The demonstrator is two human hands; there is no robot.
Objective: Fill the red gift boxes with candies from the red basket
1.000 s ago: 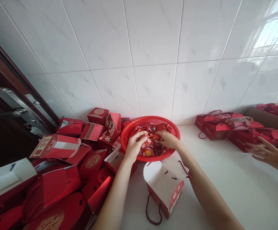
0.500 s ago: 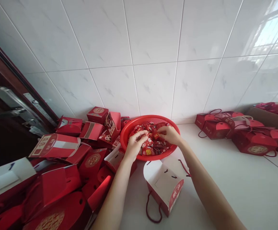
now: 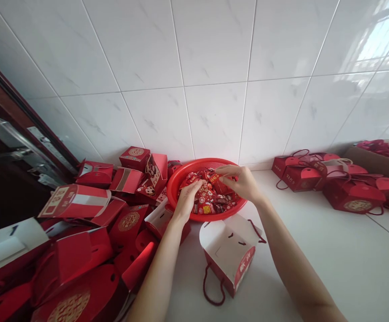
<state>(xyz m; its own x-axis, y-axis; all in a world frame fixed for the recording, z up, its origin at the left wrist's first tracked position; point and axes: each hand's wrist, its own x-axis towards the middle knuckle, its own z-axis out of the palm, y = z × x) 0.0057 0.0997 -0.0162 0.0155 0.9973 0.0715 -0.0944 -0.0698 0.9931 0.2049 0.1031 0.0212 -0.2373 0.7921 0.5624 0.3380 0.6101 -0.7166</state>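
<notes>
A red plastic basket [image 3: 208,218] holds many red wrapped candies [image 3: 205,193]. Over its left part is my left hand [image 3: 188,199], fingers closed together against the candies; what they hold, if anything, is hidden. My right hand [image 3: 239,181] is over the right part, its thumb and fingers apart around a red packet that it does not clearly grip. In front of the basket, between my forearms, an open red box with a white inside [image 3: 230,250] stands on the white surface [image 3: 275,277], its dark red cord loops hanging out.
Many red boxes [image 3: 80,255] are heaped on the left, beside a dark door with a metal handle [image 3: 23,143]. Closed boxes with cords [image 3: 352,197] sit at the right, near a cardboard carton [image 3: 375,160]. A tiled wall [image 3: 214,116] rises behind.
My right hand has turned and its fingers have spread and stretched out leftward over the candies. My left hand has lowered slightly at the basket's left side. The view has shifted a little.
</notes>
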